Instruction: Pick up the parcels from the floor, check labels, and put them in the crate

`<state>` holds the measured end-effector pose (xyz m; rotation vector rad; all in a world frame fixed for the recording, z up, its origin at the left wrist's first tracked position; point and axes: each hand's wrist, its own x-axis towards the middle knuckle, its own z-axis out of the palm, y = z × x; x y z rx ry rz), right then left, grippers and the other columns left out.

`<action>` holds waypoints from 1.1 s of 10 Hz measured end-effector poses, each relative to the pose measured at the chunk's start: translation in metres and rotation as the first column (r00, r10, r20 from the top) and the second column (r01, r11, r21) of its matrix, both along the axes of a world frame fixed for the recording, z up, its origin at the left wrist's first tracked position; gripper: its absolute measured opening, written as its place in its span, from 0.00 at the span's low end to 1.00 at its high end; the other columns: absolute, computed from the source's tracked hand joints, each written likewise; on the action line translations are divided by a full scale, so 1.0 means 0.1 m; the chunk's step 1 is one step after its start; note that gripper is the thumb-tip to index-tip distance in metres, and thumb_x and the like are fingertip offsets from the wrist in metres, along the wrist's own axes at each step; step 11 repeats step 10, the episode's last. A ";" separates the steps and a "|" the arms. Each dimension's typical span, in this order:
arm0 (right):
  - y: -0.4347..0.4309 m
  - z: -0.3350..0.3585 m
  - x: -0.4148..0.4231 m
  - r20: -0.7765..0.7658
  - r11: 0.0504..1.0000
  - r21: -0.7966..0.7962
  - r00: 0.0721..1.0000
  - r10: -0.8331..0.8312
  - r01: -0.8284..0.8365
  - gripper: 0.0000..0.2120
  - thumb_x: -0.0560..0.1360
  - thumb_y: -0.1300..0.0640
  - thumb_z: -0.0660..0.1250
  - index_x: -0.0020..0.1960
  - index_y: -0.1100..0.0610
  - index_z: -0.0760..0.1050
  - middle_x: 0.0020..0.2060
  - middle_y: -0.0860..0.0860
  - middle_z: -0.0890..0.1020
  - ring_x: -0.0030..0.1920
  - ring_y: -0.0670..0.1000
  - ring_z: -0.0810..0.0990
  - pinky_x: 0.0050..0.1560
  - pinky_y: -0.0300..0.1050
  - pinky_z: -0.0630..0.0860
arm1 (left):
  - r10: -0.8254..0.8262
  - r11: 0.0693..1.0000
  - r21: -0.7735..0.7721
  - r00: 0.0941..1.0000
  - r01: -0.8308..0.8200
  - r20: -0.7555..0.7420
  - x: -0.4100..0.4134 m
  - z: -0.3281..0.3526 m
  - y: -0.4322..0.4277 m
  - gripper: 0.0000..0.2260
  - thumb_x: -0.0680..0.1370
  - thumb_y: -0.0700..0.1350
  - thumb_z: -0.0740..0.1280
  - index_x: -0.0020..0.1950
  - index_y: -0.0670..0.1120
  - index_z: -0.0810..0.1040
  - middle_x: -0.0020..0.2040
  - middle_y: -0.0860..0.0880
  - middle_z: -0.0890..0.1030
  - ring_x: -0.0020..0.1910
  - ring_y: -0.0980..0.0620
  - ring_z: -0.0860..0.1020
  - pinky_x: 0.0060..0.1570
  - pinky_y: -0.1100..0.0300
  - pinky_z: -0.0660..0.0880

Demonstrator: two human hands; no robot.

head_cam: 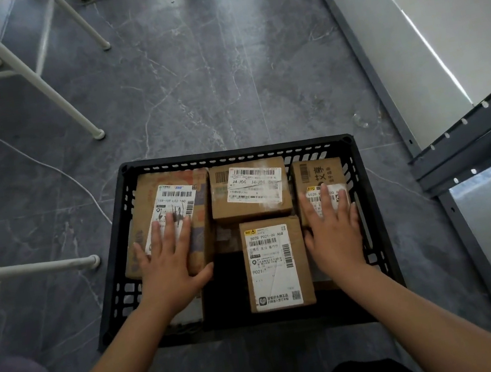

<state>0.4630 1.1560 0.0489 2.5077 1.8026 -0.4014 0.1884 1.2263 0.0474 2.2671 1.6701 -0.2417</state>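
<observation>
head view | worn high, facing forward-down | near crate [116,270] on floor [220,77]

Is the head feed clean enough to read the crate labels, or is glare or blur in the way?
Head view: labels sharp, no glare; near middle parcel reads 502B P021-00 A68. Head view: left hand and right hand each hide part of a label. Head view: bright streak on the white panel, clear of the crate.
</observation>
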 end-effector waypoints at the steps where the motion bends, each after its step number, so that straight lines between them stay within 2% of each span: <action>1: 0.00 0.00 -0.03 -0.013 1.000 -0.015 1.000 -0.002 0.002 0.35 0.79 0.47 0.55 0.72 0.44 0.31 0.76 0.56 0.39 0.75 0.63 0.36 0.71 0.58 0.34 | 0.013 1.000 0.002 1.000 -0.013 -0.009 0.09 -0.01 0.02 0.46 0.63 0.74 0.42 0.74 0.54 0.32 0.75 0.50 0.29 0.74 0.46 0.29 0.69 0.37 0.32; 2: -0.02 0.06 0.02 -0.081 1.000 0.014 0.997 0.020 -0.019 0.35 0.79 0.48 0.56 0.74 0.45 0.34 0.77 0.55 0.40 0.75 0.59 0.34 0.72 0.56 0.34 | 0.011 1.000 -0.028 0.998 -0.009 0.056 0.13 0.03 0.04 0.46 0.63 0.76 0.43 0.73 0.56 0.31 0.74 0.52 0.27 0.73 0.49 0.27 0.69 0.41 0.29; 3: -0.09 0.13 0.12 -0.100 0.988 0.155 0.995 -0.003 0.018 0.34 0.78 0.51 0.60 0.77 0.49 0.44 0.77 0.56 0.45 0.75 0.56 0.38 0.73 0.53 0.36 | 0.038 0.995 0.080 0.985 -0.052 0.170 0.01 0.14 0.08 0.40 0.70 0.73 0.47 0.76 0.57 0.39 0.76 0.53 0.33 0.75 0.50 0.32 0.71 0.46 0.31; 4: -0.23 0.13 0.22 -0.041 0.970 0.201 0.991 -0.128 0.134 0.34 0.76 0.53 0.63 0.77 0.52 0.49 0.76 0.59 0.50 0.76 0.60 0.44 0.72 0.57 0.39 | 0.267 0.931 0.201 0.943 -0.306 0.198 -0.20 0.18 0.11 0.33 0.79 0.60 0.57 0.78 0.48 0.49 0.79 0.44 0.43 0.77 0.43 0.40 0.72 0.42 0.38; 5: -0.27 0.10 0.27 0.008 0.971 0.109 0.976 -0.217 0.215 0.33 0.77 0.53 0.60 0.77 0.53 0.48 0.77 0.59 0.48 0.76 0.61 0.45 0.74 0.59 0.43 | 0.520 0.833 0.127 0.840 -0.538 0.152 -0.32 0.17 0.11 0.31 0.80 0.54 0.58 0.78 0.42 0.51 0.78 0.37 0.49 0.76 0.37 0.49 0.73 0.38 0.48; 6: -0.19 0.11 0.27 -0.002 0.966 0.110 0.971 -0.237 0.236 0.30 0.78 0.56 0.59 0.77 0.56 0.51 0.77 0.58 0.50 0.76 0.61 0.50 0.73 0.58 0.54 | 0.582 0.794 0.086 0.793 -0.602 0.178 -0.27 0.17 0.13 0.30 0.80 0.52 0.58 0.76 0.37 0.53 0.73 0.34 0.62 0.72 0.34 0.61 0.68 0.38 0.60; 7: -0.10 0.12 0.32 -0.040 0.961 0.130 0.969 -0.243 0.246 0.30 0.76 0.60 0.61 0.75 0.60 0.55 0.76 0.58 0.54 0.75 0.61 0.56 0.70 0.58 0.63 | 0.598 0.780 0.092 0.781 -0.619 0.182 -0.24 0.19 0.15 0.30 0.80 0.52 0.58 0.76 0.36 0.54 0.73 0.34 0.63 0.71 0.34 0.62 0.67 0.39 0.62; 8: -0.03 0.10 0.41 -0.030 0.961 0.142 0.971 -0.235 0.237 0.29 0.76 0.62 0.61 0.75 0.62 0.56 0.76 0.58 0.56 0.74 0.60 0.58 0.70 0.56 0.64 | 0.606 0.773 0.091 0.773 -0.628 0.186 -0.19 0.17 0.13 0.30 0.80 0.52 0.58 0.76 0.36 0.54 0.72 0.34 0.64 0.71 0.35 0.63 0.67 0.38 0.62; 9: 0.00 0.14 0.46 -0.001 0.962 0.156 0.974 -0.225 0.222 0.28 0.77 0.61 0.61 0.75 0.63 0.57 0.76 0.59 0.57 0.74 0.60 0.58 0.70 0.55 0.63 | 0.615 0.767 0.084 0.765 -0.637 0.190 -0.12 0.20 0.04 0.31 0.80 0.53 0.59 0.76 0.37 0.54 0.72 0.34 0.64 0.70 0.35 0.63 0.66 0.38 0.62; 10: 0.00 0.12 0.46 0.042 0.968 0.149 0.977 -0.209 0.201 0.30 0.76 0.59 0.61 0.75 0.61 0.56 0.76 0.59 0.55 0.75 0.61 0.54 0.73 0.56 0.56 | 0.640 0.754 0.052 0.750 -0.655 0.167 -0.07 0.21 0.06 0.34 0.79 0.53 0.61 0.76 0.37 0.51 0.74 0.34 0.60 0.72 0.35 0.61 0.68 0.38 0.59; 11: 0.00 0.12 0.46 0.042 0.968 0.149 0.977 -0.209 0.201 0.30 0.76 0.59 0.61 0.75 0.61 0.56 0.76 0.59 0.55 0.75 0.61 0.54 0.73 0.56 0.56 | 0.640 0.754 0.052 0.750 -0.655 0.167 -0.07 0.21 0.06 0.34 0.79 0.53 0.61 0.76 0.37 0.51 0.74 0.34 0.60 0.72 0.35 0.61 0.68 0.38 0.59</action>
